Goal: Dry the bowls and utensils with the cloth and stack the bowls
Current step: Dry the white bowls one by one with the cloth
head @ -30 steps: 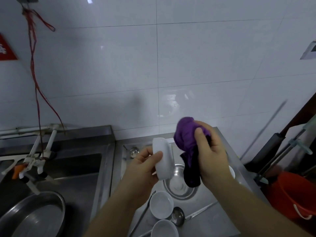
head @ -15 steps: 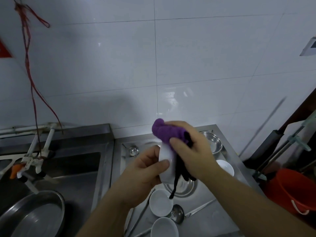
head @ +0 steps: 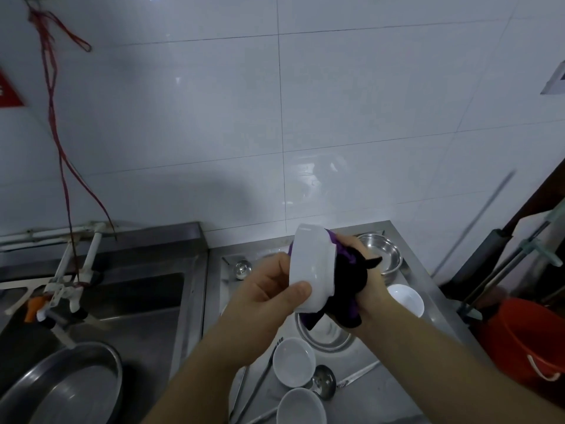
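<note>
Head view shows a steel counter (head: 428, 280); above it the left hand (head: 269, 298) grips a white bowl (head: 312, 270) on edge, thumb on its base; the right hand (head: 371, 289) clutches a purple cloth (head: 348, 289) pressed into that bowl; two white bowls (head: 293, 361) sit below it.

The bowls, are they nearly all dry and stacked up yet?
Not yet; no stack shows. The left hand holds a white bowl on edge while the right hand pushes the purple cloth into it. Three white bowls and a spoon wait separately on the counter.
</note>
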`<state>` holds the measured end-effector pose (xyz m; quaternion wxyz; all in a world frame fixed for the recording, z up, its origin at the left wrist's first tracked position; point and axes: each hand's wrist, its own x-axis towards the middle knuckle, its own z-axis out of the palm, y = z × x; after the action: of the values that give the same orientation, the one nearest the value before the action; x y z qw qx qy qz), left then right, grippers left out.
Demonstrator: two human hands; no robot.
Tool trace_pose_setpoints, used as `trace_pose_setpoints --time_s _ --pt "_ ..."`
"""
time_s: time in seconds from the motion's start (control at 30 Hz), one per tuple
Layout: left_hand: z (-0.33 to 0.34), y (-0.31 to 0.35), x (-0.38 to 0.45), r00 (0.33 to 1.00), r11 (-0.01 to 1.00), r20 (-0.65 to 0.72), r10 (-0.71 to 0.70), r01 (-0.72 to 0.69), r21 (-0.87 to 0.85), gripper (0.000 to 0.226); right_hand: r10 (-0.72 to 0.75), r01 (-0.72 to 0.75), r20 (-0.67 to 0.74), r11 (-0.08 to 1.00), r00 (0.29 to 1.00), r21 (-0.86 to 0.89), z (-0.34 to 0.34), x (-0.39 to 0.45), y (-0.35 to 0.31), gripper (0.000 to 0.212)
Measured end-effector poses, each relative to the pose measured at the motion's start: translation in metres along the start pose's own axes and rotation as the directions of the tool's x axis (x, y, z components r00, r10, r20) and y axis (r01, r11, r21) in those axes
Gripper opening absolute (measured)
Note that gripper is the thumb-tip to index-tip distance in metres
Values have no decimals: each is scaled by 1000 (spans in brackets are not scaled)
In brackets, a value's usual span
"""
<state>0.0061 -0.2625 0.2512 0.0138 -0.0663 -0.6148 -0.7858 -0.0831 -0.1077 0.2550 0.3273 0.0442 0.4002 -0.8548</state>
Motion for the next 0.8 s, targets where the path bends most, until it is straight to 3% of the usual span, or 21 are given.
trace_pose_setpoints --time_s 0.13,0.23,0.3,0.43,0.57,0.67,0.73,0.8 --pt "-7 11 8 992 991 9 -124 124 -39 47 2 -11 -114 997 993 -80 -3 5 -12 35" --pt "-11 20 13 981 942 2 -195 188 -277 36 -2 -31 -188 985 982 -171 0 9 -27 43" --pt "-12 20 16 981 936 7 -196 189 -296 33 -8 -27 -190 983 982 -184 3 11 -32 41" --pt "-4 14 15 997 978 20 -68 71 -198 38 14 -31 -182 996 983 -90 8 8 -25 35" --pt "12 2 10 994 987 31 106 -109 118 32 53 -29 -189 992 981 126 8 2 -4 38" --pt "16 -2 6 995 947 35 94 -100 307 32 55 -25 -167 984 984 176 2 -3 5 44" --pt "15 -2 5 997 940 41 60 -70 333 33 61 -38 -162 989 985 140 1 -5 1 39" --pt "15 5 6 999 980 36 15 -22 198 35 72 -61 -149 995 986 77 1 -6 -7 35"
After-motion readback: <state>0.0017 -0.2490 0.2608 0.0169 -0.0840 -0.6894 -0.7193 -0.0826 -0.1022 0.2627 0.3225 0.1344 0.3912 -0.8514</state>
